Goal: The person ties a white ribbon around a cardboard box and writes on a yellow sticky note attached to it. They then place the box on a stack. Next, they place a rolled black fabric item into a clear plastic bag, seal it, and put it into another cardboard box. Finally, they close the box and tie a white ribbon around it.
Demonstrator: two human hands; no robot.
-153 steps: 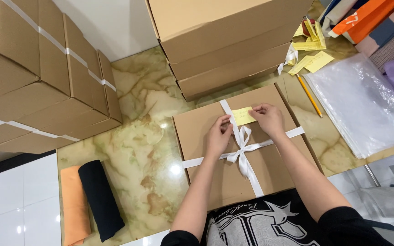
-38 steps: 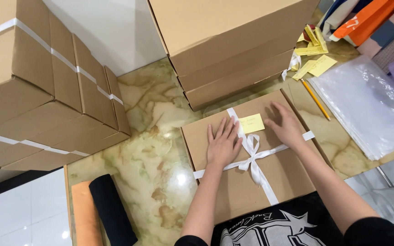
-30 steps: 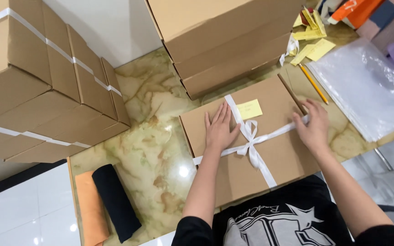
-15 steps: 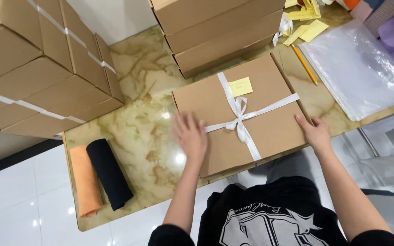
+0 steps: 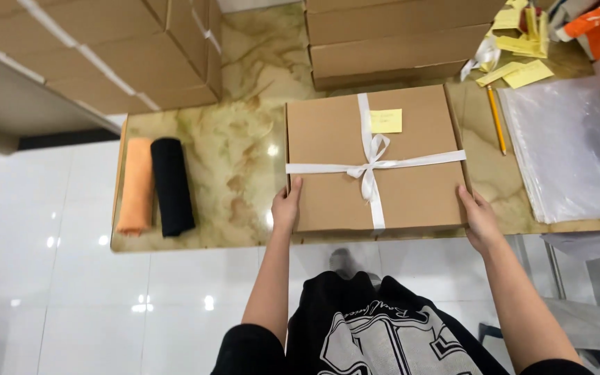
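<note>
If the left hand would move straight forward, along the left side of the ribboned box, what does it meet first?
Probably nothing soon: the left hand points along the brown box over bare marble table. Further on stands the stack of cardboard boxes, though depth is unclear.

Both hands (image 5: 285,208) (image 5: 480,221) grip the ribboned cardboard box (image 5: 328,160).

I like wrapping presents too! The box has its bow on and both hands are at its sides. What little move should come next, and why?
Probably lift it straight up, level. The left hand and right hand already press the near corners of the cardboard box, its white ribbon is tied and the yellow note is stuck on. Level keeps the bow tidy.
</note>
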